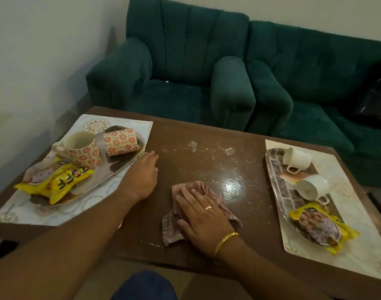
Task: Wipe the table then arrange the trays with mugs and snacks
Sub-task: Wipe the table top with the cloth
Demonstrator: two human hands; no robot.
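My right hand [203, 215] lies flat, fingers spread, pressing a checked pink cloth [199, 190] onto the brown table [209, 167] near its front edge. White crumbs and wet smears [209, 150] dot the table beyond the cloth. My left hand [143, 175] rests on the table, fingers together, touching the edge of the left tray [124, 164]. That tray holds an upright patterned mug [81, 151], a second patterned mug [121, 142] on its side, and a yellow snack packet [55, 184]. The right tray [280, 192] holds two tipped white cups [297, 158] [312, 187] and a yellow snack packet [322, 228].
Each tray sits on a pale placemat, one at the left [29, 215] and one at the right [349, 252]. A green armchair [174, 68] and green sofa [315, 83] stand just behind the table. A white wall runs along the left. My knee [144, 286] is below the table's front edge.
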